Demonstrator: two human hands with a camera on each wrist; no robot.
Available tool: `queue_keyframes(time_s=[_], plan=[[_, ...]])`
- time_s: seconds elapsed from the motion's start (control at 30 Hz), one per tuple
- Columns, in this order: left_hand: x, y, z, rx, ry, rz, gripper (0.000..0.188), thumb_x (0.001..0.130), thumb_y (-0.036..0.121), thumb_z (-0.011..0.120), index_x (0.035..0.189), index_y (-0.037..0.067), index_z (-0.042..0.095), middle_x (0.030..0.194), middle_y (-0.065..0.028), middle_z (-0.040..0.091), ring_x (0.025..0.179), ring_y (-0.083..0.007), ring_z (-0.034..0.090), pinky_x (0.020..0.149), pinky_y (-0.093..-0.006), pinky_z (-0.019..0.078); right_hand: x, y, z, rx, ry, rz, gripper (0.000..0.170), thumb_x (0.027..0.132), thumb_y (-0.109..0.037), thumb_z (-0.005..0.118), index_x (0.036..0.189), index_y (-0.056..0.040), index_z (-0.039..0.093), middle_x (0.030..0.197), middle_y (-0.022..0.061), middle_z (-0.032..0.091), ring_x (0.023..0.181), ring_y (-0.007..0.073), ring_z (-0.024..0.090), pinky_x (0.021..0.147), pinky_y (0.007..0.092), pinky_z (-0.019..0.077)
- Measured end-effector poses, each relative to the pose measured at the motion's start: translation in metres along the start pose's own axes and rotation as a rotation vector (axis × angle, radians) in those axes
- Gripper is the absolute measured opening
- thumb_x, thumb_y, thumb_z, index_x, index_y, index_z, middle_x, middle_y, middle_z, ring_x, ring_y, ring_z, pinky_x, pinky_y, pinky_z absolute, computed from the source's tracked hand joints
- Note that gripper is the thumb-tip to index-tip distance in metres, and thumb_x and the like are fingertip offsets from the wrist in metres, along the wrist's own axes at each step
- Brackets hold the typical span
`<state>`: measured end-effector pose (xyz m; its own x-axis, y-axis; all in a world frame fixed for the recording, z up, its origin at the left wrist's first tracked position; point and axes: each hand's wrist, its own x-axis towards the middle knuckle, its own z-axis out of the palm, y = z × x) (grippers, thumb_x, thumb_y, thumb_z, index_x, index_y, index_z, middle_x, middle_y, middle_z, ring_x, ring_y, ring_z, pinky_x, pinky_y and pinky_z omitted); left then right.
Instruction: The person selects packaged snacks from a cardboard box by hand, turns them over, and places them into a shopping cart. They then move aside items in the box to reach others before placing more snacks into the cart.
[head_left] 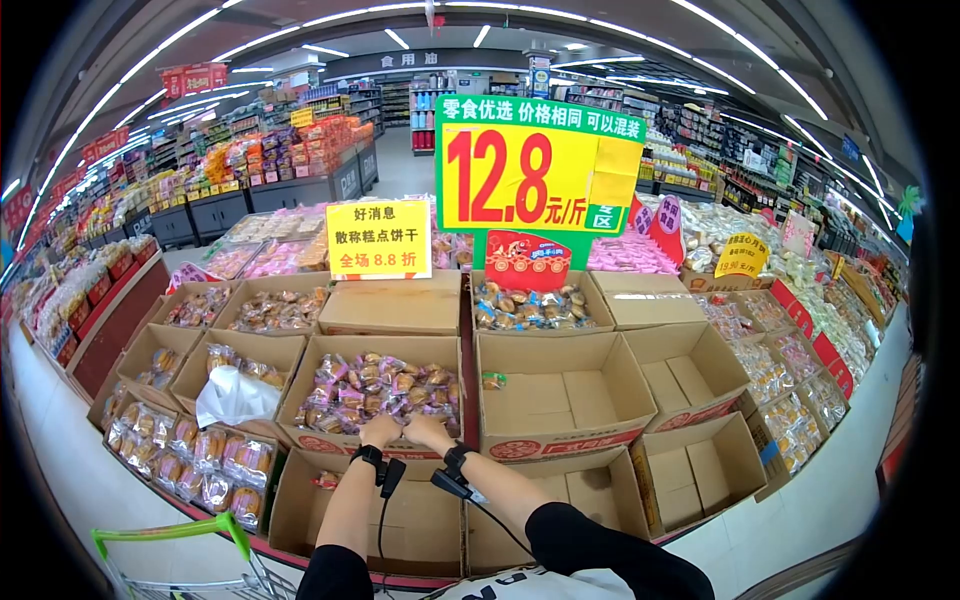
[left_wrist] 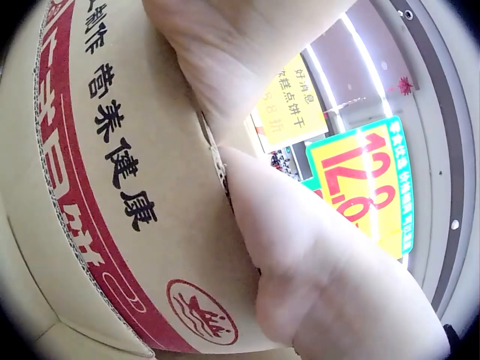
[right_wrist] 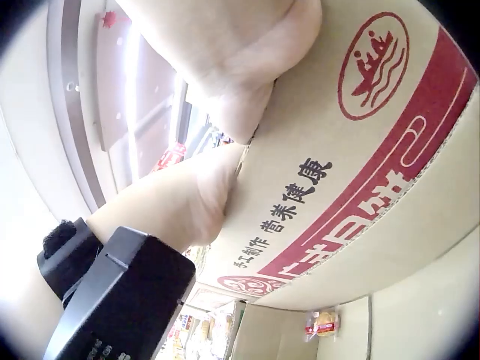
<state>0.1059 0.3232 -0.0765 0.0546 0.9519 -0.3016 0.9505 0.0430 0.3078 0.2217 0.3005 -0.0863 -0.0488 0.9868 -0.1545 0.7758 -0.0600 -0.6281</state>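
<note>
Both hands reach side by side over the near edge of a cardboard box (head_left: 325, 441) heaped with purple-wrapped pastries (head_left: 385, 385). My left hand (head_left: 379, 430) is at the middle of that edge, and just to its right is my right hand (head_left: 428, 433). From below, the left wrist view shows the heel of the left hand (left_wrist: 225, 52) against the printed front wall (left_wrist: 157, 135). The right wrist view has the heel of the right hand (right_wrist: 255, 52) right at the same rim. Fingers of both hands are hidden behind the wall, so I cannot tell what they hold.
A box (head_left: 565, 345) to the right holds one small green packet (head_left: 494, 381). Below stands a lower box (head_left: 400, 540) with a red-wrapped piece (head_left: 327, 481). A white plastic bag (head_left: 237, 396) lies at left; a green-handled cart (head_left: 175, 530) stands nearest me.
</note>
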Motion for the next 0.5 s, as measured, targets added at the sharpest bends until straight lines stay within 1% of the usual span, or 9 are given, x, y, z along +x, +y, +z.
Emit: queue_keyframes(time_s=[0.1,0.17,0.2,0.27,0.37,0.5], plan=[[0.002,-0.003,0.001,0.022,-0.041,-0.011,0.048,0.063,0.037,0.055,0.098,0.005,0.058,0.103,-0.0182,0.055,0.096,-0.0324,0.053,0.081,-0.0423,0.0403,0.003,0.0,0.002,-0.005,-0.041,0.015,0.036,0.068,-0.026,0.049,0.085,0.0042,0.059,0.091,0.0234,0.057,0.084,0.0351,0.056,0.07,0.0408,0.0455],[0.004,-0.005,0.002,0.01,-0.033,0.007,0.048,0.063,0.037,0.055,0.099,0.006,0.058,0.102,-0.018,0.055,0.096,-0.0325,0.053,0.081,-0.0412,0.0408,-0.001,-0.002,-0.002,-0.023,-0.058,0.027,0.038,0.068,-0.028,0.047,0.094,-0.0008,0.056,0.092,0.0244,0.056,0.088,0.038,0.054,0.075,0.0429,0.0427],[0.0,-0.003,-0.001,0.008,-0.033,0.005,0.048,0.063,0.037,0.055,0.099,0.006,0.058,0.102,-0.018,0.055,0.096,-0.0325,0.053,0.081,-0.0412,0.0408,-0.001,-0.002,-0.003,-0.024,-0.06,0.026,0.038,0.068,-0.028,0.047,0.094,-0.0008,0.056,0.092,0.0244,0.056,0.088,0.038,0.054,0.075,0.0429,0.0427],[-0.008,0.002,-0.007,0.031,-0.03,0.035,0.041,0.066,0.031,0.052,0.097,0.005,0.059,0.1,-0.0172,0.056,0.095,-0.0312,0.053,0.08,-0.038,0.0419,-0.002,-0.003,-0.004,-0.038,-0.047,0.028,0.039,0.068,-0.028,0.047,0.094,-0.0005,0.056,0.091,0.0248,0.056,0.087,0.0381,0.054,0.074,0.0434,0.043],[-0.002,-0.002,-0.003,0.005,-0.044,0.047,0.04,0.066,0.032,0.052,0.097,0.007,0.059,0.1,-0.0173,0.056,0.095,-0.0306,0.054,0.08,-0.0381,0.0422,0.005,0.003,0.003,0.007,-0.057,-0.011,0.039,0.068,-0.028,0.048,0.093,0.0011,0.056,0.091,0.0257,0.055,0.087,0.0375,0.054,0.074,0.0428,0.0433],[0.015,-0.013,0.008,-0.002,-0.083,0.065,0.041,0.065,0.031,0.053,0.098,0.007,0.058,0.1,-0.0187,0.056,0.095,-0.0308,0.053,0.08,-0.0385,0.0419,-0.005,-0.005,-0.007,0.005,-0.062,-0.005,0.039,0.067,-0.028,0.049,0.089,0.0027,0.057,0.09,0.026,0.056,0.086,0.0371,0.055,0.072,0.0415,0.0438]])
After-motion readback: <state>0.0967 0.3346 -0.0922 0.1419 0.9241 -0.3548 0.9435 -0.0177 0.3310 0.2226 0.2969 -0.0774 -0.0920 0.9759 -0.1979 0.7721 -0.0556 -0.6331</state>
